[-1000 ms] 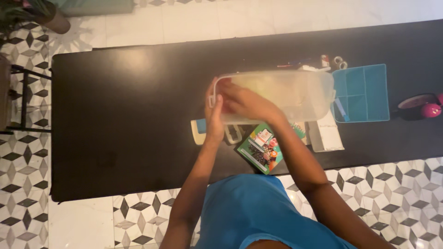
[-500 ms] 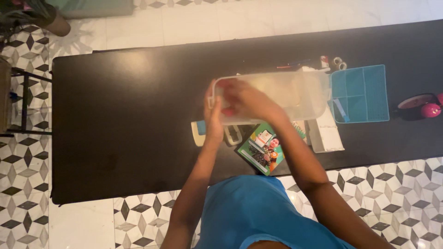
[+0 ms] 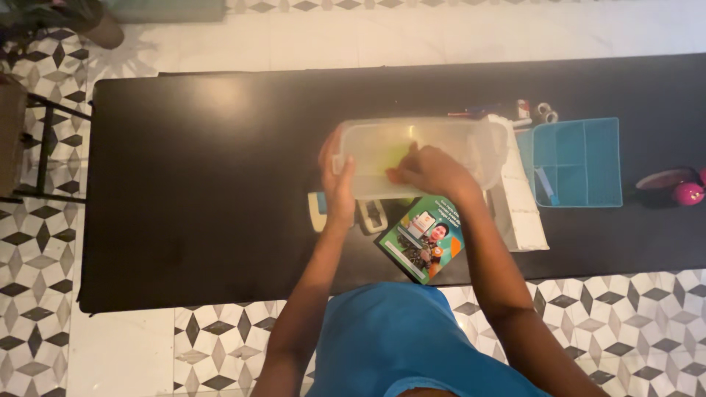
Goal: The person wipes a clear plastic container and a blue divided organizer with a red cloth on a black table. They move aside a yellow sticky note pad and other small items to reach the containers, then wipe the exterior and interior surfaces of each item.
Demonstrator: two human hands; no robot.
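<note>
The translucent plastic container is a long, rounded-corner box with a milky, semi-clear wall and a raised rim. It sits at the centre of the frame, over the near half of the black table. A yellow-green shape shows through its wall near the middle; what that shape is cannot be made out.

Hidden or unclear items: the container covers the upper parts of several things below it. A green booklet with a printed cover projects from under its lower edge, tilted. A white paper pad shows at the container's right end. Small objects at the lower left of the container, one with a blue panel, are partly covered and cannot be identified. A teal divided tray lies just right of the container. Small items along the top edge of the container are too small to tell. A pink and dark object is cut off at the right edge of the frame.

Hand pose: the left hand is wrapped around the container's left end, fingers closed on the rim, forearm running down to the lower centre. The right hand lies on the container's near long side with fingers curled at the rim; whether it grips or only rests there cannot be told.
</note>
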